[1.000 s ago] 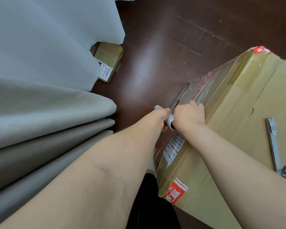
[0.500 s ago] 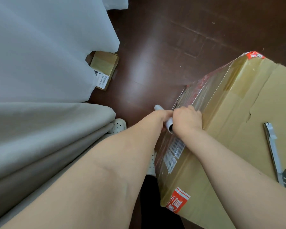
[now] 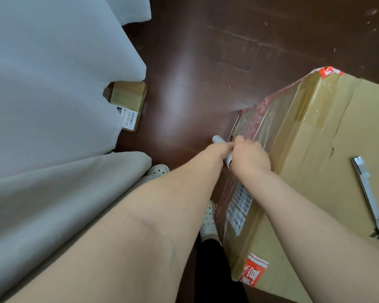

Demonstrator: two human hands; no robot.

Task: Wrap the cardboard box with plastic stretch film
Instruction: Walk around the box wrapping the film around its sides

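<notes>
Mid-frame, the left hand (image 3: 219,152) and the right hand (image 3: 251,159) are both curled tight round a white-cored roll of clear stretch film (image 3: 218,139), held against the top left edge of the large brown cardboard box (image 3: 315,162) on the right. Glossy film (image 3: 278,119) covers the box's left face.

Two cardboard boxes are counted: a large box (image 3: 315,171) and a small box (image 3: 129,99). One film roll (image 3: 218,139) is seen, and two hands: the left hand (image 3: 219,149) and the right hand (image 3: 249,159). Two white shoes are noted: a far shoe (image 3: 158,170) and a near shoe (image 3: 208,221). One metal tool (image 3: 368,193) and two curtains, a white curtain (image 3: 53,73) and a beige curtain (image 3: 53,193), are counted
</notes>
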